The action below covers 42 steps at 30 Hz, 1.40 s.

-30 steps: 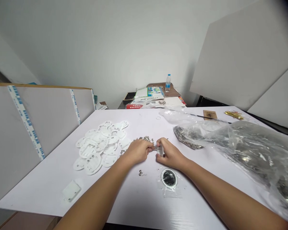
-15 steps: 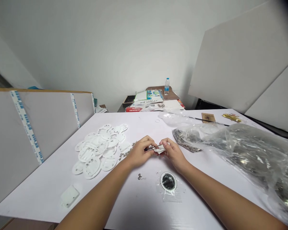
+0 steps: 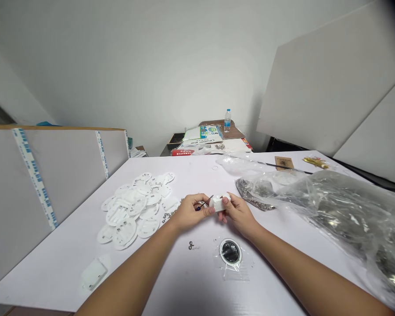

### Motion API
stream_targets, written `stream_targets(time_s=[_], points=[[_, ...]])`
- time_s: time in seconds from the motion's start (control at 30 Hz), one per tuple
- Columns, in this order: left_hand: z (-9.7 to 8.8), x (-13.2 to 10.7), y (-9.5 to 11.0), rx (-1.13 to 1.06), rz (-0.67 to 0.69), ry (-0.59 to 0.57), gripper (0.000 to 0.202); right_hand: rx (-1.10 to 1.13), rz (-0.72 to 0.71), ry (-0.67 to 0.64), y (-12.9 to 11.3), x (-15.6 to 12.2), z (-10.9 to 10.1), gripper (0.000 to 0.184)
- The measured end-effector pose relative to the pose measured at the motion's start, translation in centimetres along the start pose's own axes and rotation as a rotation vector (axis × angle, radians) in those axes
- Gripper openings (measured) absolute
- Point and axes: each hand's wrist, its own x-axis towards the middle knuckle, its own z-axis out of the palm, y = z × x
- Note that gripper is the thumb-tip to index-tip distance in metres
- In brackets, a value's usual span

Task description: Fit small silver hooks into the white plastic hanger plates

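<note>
- The left hand (image 3: 195,213) is curled, with thumb and fingers pinched closed on a slender dark tool (image 3: 204,203), perhaps a small screwdriver or a pin; the fingers hide its lower end.
- The right hand (image 3: 238,214) is partly closed, its fingertips wrapped around the near side and end of a small white plastic piece (image 3: 219,202).
- That piece lies between the hands, just off the surface and closer to the right hand, which bears its weight. Its long axis runs roughly left to right across the view, tilted slightly.
- The tool's thin tip points up and to the right, ending just beside the piece's upper left edge. Whether they touch is too small to tell.
- The left hand is nearer the heap of round white plastic plates (image 3: 128,206), with small metal fittings (image 3: 169,216) strewn just beside it.
- Below the hands, a metal clasp (image 3: 191,245) lies on the white surface (image 3: 164,272), near a round black-and-white disc (image 3: 230,252) in clear film.
- To the right of the hands, a clear bag of metal fittings (image 3: 255,193) rests against a larger, bulging plastic bag (image 3: 345,215).
- A white rectangular plastic case (image 3: 94,273) lies at the near left of the surface.
</note>
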Motion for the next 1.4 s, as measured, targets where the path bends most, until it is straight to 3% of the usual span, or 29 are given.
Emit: stream_targets(time_s=[0.2, 0.5, 0.63, 0.8, 0.93, 1.07, 1.4], points=[[-0.1, -0.2, -0.5, 0.065, 0.032, 0.061, 0.032, 0.031, 0.019, -0.017, 0.2, -0.1, 0.2, 0.035], [0.2, -0.1, -0.1, 0.342, 0.133, 0.183, 0.016, -0.033, 0.035, 0.093, -0.2, -0.5, 1.1, 0.035], [-0.1, 0.1, 0.1, 0.373, 0.109, 0.146, 0.017, -0.120, 0.031, 0.101, -0.3, -0.2, 0.6, 0.035], [-1.6, 0.4, -0.1, 0.430, 0.093, 0.114, 0.021, -0.408, -0.048, 0.268, -0.3, 0.4, -0.8, 0.030], [-2.3, 0.2, -0.2, 0.598, 0.059, -0.001, 0.018, -0.507, -0.133, 0.368, 0.0, 0.8, -1.2, 0.023], [-1.9, -0.1, 0.0, 0.674, 0.021, -0.081, 0.016, -0.557, -0.172, 0.381, 0.3, 0.8, -1.2, 0.022], [-2.2, 0.2, 0.0, 0.783, -0.053, -0.006, 0.020, -0.557, -0.176, 0.410, 0.6, 0.9, -1.4, 0.022]])
